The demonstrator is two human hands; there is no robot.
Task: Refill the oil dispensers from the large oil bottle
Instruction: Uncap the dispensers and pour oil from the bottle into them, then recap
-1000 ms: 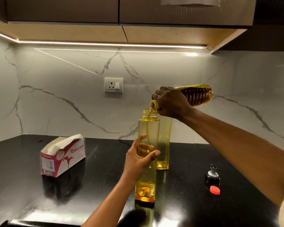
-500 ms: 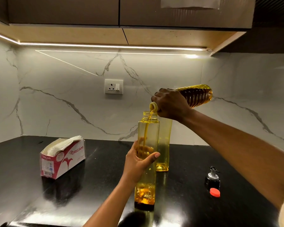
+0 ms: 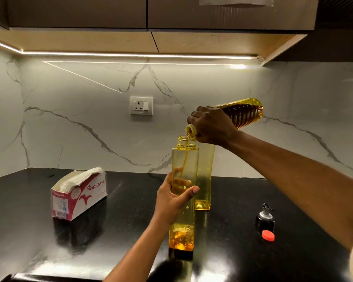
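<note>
Surface (image 3: 29, 231) of glossy black stone carries everything before you, with an Origami tissue box (image 3: 80, 194) at its left. The large oil bottle (image 3: 243, 112) is tipped nearly level above the front oil dispenser (image 3: 184, 159), your right hand (image 3: 212, 125) with its fingers wrapped round the neck end, and a thin stream of oil runs into the dispenser's open top. Your left hand (image 3: 171, 198) grips that dispenser at mid-height; a little oil lies at its bottom. A second dispenser (image 3: 205, 180) stands just behind it. At the right, a black pourer cap (image 3: 265, 218) stands just behind a red cap (image 3: 268, 235).
</note>
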